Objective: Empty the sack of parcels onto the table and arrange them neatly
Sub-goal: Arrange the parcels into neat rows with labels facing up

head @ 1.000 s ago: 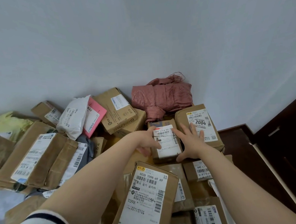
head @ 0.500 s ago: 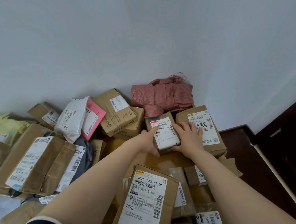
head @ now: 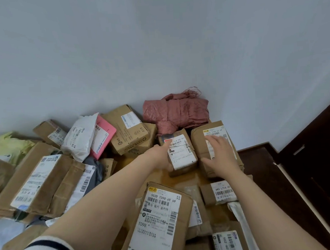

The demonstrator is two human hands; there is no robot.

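Brown parcels with white labels cover the wooden table. My left hand grips the left side of a small brown parcel near the table's far right corner. My right hand lies flat, fingers spread, on a larger brown parcel just to the right of the small one. A crumpled pink sack sits behind both, against the wall. A big labelled parcel lies close to me between my arms.
Left of my arms are a stack of flat brown parcels, a white bag, a pink mailer, a cardboard box and a yellow-green bag. Dark floor drops off to the right of the table.
The small parcel has slid away from me toward the pink sack. My right hand has come off it and now rests on the larger parcel to its right.
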